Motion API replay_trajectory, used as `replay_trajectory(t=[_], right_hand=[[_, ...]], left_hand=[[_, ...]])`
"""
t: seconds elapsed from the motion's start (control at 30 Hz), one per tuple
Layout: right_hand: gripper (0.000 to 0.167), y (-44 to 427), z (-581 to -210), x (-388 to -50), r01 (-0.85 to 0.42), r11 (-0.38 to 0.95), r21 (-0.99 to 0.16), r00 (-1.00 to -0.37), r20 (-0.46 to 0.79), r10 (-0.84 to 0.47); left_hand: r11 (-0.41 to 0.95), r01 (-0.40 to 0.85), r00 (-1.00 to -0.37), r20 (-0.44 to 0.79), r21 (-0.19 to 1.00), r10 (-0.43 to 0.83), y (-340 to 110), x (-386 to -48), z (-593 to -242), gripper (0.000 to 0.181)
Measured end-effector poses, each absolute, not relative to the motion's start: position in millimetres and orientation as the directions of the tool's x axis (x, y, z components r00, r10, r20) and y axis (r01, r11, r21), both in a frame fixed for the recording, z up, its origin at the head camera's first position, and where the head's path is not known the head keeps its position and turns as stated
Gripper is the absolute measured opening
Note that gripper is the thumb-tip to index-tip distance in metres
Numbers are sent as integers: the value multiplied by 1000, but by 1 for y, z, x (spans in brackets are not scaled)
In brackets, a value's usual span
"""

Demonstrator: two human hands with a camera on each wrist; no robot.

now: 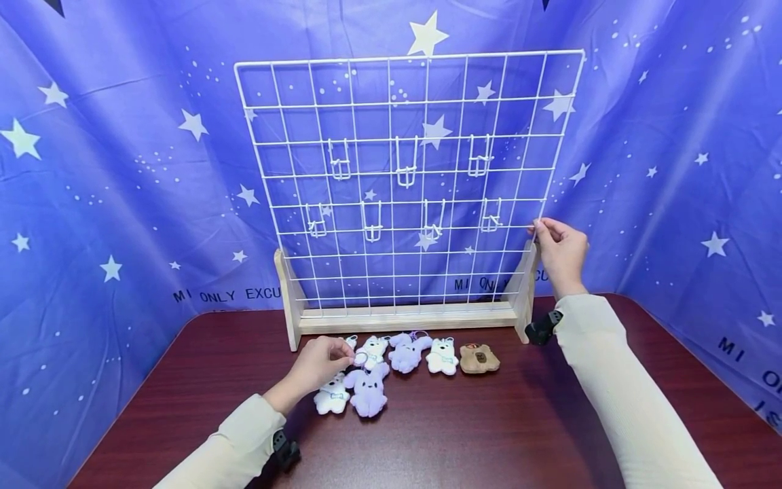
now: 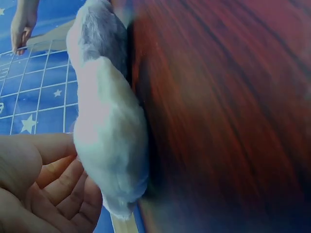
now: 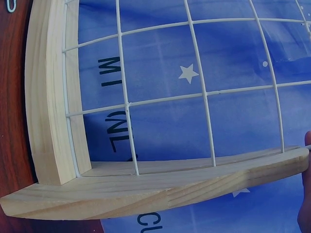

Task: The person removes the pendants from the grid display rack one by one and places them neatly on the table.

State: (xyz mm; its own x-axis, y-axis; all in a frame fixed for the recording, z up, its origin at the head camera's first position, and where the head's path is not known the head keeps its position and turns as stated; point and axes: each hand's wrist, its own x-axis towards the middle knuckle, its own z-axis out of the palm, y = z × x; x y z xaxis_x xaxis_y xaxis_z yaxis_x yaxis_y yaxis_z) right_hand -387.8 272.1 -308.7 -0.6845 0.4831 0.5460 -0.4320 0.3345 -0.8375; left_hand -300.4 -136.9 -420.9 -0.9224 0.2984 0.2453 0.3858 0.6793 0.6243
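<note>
My left hand (image 1: 319,363) has its thumb and index finger together at a small ring (image 1: 362,358), apparently that of the purple long-eared plush keychain (image 1: 368,392). Beside it a white bear plush keychain (image 1: 332,395) lies below the hand; in the left wrist view this white plush (image 2: 109,131) hides the fingertips. My right hand (image 1: 562,250) pinches the right edge of a white wire grid panel (image 1: 408,255), just above its wooden stand (image 1: 527,292). Only a sliver of the right hand (image 3: 306,189) shows in the right wrist view.
Several white hooks (image 1: 406,170) hang on the grid in two rows. Along the stand's base lie another purple plush (image 1: 406,354), white bear plushes (image 1: 442,357) and a brown plush (image 1: 479,360). A blue star-print cloth (image 1: 110,170) surrounds the dark red table (image 1: 476,435).
</note>
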Motion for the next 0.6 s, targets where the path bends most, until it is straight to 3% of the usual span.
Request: replay_trajectory(t=[0.23, 0.6], right_hand=[[30, 272, -309, -387, -422, 342, -840, -690, 542, 480], [33, 274, -313, -390, -370, 309, -876, -728, 480, 489]], left_hand=[[726, 403, -915, 264, 558, 305, -139, -300, -421, 10], [682, 428, -904, 277, 593, 327, -152, -305, -415, 6]])
